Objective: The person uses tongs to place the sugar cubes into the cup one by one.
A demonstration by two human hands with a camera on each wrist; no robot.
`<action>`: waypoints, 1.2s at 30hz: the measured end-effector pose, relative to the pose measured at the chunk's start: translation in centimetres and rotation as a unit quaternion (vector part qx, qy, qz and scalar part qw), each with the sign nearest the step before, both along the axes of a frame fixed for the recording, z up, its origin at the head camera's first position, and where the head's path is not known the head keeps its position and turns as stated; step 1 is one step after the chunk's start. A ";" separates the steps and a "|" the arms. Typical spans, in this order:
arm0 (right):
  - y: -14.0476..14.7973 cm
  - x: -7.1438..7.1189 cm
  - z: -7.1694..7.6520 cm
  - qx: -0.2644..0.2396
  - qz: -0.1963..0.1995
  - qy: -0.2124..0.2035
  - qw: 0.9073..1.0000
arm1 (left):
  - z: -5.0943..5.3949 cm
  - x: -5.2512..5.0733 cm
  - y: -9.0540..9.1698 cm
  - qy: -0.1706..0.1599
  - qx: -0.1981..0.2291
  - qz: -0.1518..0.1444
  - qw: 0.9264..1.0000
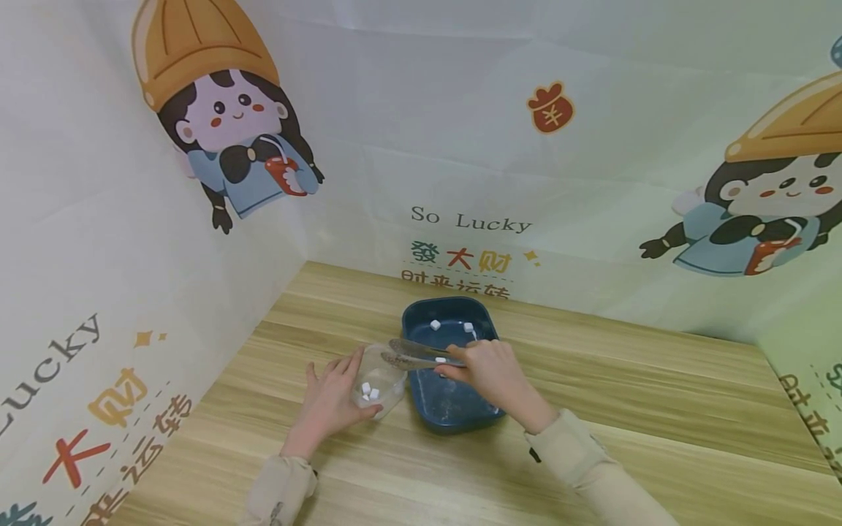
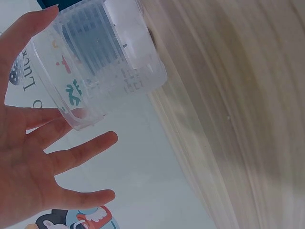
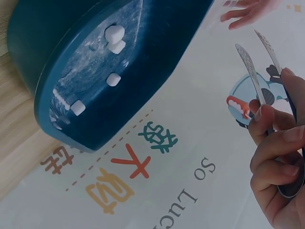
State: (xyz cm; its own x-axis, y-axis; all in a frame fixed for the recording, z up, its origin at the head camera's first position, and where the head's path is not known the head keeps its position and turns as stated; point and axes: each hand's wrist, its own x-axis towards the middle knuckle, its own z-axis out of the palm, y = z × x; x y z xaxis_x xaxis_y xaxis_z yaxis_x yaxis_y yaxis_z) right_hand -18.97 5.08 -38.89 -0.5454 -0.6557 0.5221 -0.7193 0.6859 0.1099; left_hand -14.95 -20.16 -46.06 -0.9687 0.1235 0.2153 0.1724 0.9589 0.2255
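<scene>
My left hand [image 1: 332, 400] holds a clear plastic container [image 1: 389, 376], its thumb at one side and index finger at the other; the remaining fingers spread loosely in the left wrist view. Several small white cubes [image 1: 374, 394] lie inside that container. Metal tongs [image 3: 249, 66] are gripped in my right hand [image 1: 495, 371]. Their perforated tips stand apart with nothing between them, over the container in the head view. Right of the container is a dark blue tray [image 1: 454, 405], where several white cubes [image 3: 113, 79] lie scattered, two of them touching.
Both containers are on a wood-grain table [image 1: 592, 394]. A printed white cloth wall [image 1: 421, 131] rises behind the table and along its left and right sides. The blue tray's raised rim lies beneath my right hand.
</scene>
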 end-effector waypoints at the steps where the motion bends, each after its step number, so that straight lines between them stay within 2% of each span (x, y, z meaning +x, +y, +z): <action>1: 0.1 0.0 0.1 -0.003 0.000 -0.001 1.000 | 0.0 0.0 0.0 -0.002 0.000 0.000 1.000; 10: 0.7 0.0 0.4 -0.002 -0.005 -0.016 1.000 | 0.0 0.0 -0.1 0.004 0.002 -0.002 1.000; 15: 1.2 -0.2 0.5 -0.005 -0.003 -0.008 1.000 | 0.0 -0.1 -0.1 0.008 0.001 -0.002 1.000; 19: 1.6 -0.3 0.6 -0.001 -0.011 -0.004 1.000 | 0.0 -0.1 -0.1 0.005 0.002 -0.003 1.000; 29: 3.0 -0.6 1.3 0.002 -0.026 -0.031 0.999 | 0.1 0.0 0.0 -0.003 0.001 -0.002 1.000; 36: 4.0 -1.1 1.4 0.002 -0.034 -0.022 0.999 | 0.1 -0.1 0.0 -0.005 0.003 -0.001 1.000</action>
State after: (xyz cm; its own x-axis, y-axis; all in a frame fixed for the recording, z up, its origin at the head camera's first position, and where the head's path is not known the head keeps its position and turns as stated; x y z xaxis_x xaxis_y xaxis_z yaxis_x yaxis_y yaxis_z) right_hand -20.02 9.05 -37.51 -0.6118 -0.6182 0.4934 -0.6747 0.7335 0.0825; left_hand -15.02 -20.12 -45.96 -0.9704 0.1252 0.2067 0.1731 0.9570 0.2326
